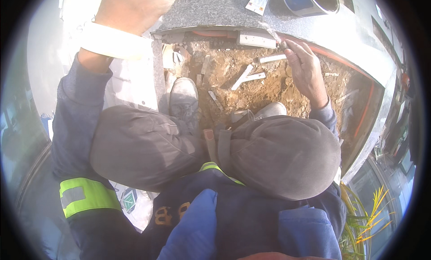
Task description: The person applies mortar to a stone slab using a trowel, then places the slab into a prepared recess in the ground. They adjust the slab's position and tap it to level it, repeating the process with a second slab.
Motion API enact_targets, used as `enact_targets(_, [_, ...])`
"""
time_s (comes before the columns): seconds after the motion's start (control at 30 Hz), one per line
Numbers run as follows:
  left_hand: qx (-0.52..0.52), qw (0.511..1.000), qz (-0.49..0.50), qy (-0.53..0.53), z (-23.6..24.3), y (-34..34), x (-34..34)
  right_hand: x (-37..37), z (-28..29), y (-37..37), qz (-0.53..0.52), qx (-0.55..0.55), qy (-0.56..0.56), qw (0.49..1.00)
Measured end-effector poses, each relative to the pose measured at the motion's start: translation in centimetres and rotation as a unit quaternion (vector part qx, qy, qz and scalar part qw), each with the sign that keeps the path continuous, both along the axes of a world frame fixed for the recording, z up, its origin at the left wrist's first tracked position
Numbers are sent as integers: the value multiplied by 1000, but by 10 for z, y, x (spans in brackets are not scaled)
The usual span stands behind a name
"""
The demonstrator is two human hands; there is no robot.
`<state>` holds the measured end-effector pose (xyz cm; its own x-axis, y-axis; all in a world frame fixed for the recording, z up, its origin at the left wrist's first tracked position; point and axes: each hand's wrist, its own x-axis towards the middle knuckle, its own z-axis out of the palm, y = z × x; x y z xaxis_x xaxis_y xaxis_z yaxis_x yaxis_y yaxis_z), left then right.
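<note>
My right hand (305,67) is closed, thumb and fingers pinched around a thin, pale stick-like tool (271,33). The tool's far end glints against the edge of a speckled grey stone slab (202,13); its exact kind is too bright and small to make out. My left hand (134,8), large and close at the upper left, has a white band around its wrist. Its fingers are cut off by the top edge, so whether it holds anything is hidden. On the slab stand a round blue-and-white can (298,0) and, beside it, a flat white tube or packet (258,2).
Below the slab lies a brown dirt bed (265,85) with several pale strips (243,77) and rubble. My shoes (184,96) rest in it between my bent knees. An orange pipe (364,109) runs along the right side. A leafy plant (366,219) is at the lower right.
</note>
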<state>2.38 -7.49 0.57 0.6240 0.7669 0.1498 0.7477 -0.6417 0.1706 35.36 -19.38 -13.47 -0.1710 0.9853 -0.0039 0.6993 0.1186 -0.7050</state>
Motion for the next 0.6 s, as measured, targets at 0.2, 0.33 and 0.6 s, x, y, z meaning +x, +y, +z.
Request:
enact_targets(0.2, [-172, 954, 170, -175, 16, -25, 38, -91, -92, -22, 104, -66, 123, 985])
enact_targets(0.33, [3, 999, -33, -13, 5, -10, 6, -120, -115, -7, 62, -46, 125, 989])
enact_targets(0.6, [-123, 961, 169, -182, -3, -24, 29, -70, -118, 3, 28, 45, 91, 994])
